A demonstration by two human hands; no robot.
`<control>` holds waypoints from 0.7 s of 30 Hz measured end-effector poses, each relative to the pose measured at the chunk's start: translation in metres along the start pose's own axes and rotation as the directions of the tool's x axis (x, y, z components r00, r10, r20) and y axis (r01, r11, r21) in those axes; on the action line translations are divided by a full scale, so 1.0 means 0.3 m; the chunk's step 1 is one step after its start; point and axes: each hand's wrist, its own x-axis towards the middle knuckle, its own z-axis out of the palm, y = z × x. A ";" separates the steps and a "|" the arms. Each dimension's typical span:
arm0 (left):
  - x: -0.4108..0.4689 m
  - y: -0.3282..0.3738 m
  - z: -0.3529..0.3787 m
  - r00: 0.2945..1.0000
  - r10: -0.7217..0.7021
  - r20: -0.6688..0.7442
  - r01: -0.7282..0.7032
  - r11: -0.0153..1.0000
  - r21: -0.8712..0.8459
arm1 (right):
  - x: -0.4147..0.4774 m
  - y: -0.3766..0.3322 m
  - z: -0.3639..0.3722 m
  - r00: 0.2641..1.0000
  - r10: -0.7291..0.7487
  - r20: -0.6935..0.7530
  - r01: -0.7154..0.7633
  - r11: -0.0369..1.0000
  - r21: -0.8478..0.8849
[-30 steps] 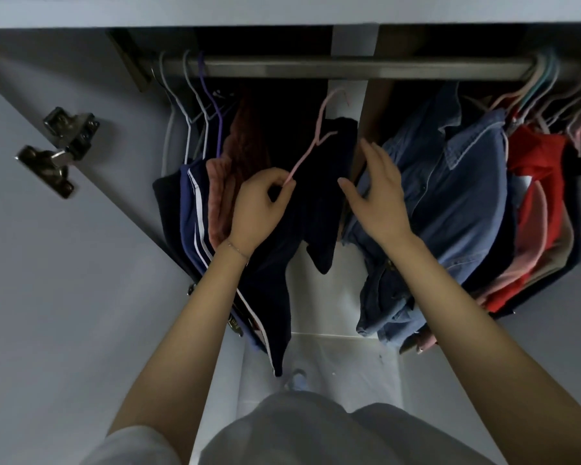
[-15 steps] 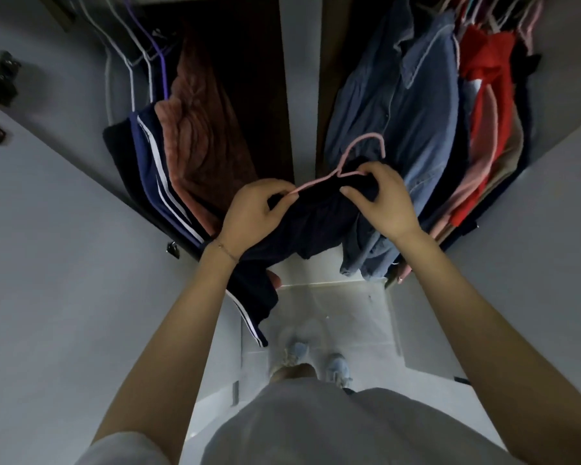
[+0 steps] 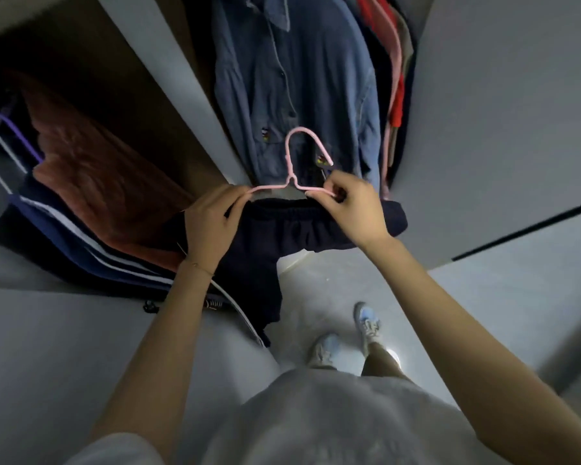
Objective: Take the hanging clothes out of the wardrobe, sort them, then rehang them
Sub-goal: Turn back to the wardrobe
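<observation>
Pulled hanger (image 3: 292,178) lower, further out of wardrobe (image 3: 168,62). Pinching opposite ends with left grip (image 3: 208,226) and right grip (image 3: 353,209); long axis crosswise, shorts (image 3: 282,229) draped below.

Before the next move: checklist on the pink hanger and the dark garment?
1. Left hand grips the pink hanger at its left arm: ok.
2. Right hand pinches the hanger's right arm: ok.
3. Hook free, hanging on nothing: ok.
4. Dark garment seated on the hanger: cannot tell, the hands cover both ends.
5. Hook not snagged on the denim shirt behind it: cannot tell.
</observation>
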 end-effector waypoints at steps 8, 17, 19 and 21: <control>-0.045 0.219 0.223 0.974 0.198 0.107 -0.164 0.951 -0.264 | -0.316 0.132 -0.209 0.945 0.284 -0.160 -0.283 0.959 0.028; -0.086 0.686 0.442 0.864 0.446 0.236 -0.276 0.809 -0.518 | -0.768 0.193 -0.450 0.642 0.592 -0.487 -0.571 0.794 0.211; -0.141 0.811 0.487 0.834 0.494 0.247 -0.292 0.775 -0.561 | -0.887 0.212 -0.502 0.555 0.639 -0.532 -0.603 0.750 0.272; -0.210 0.942 0.527 0.795 0.544 0.267 -0.304 0.739 -0.601 | -1.016 0.238 -0.552 0.474 0.684 -0.555 -0.635 0.702 0.322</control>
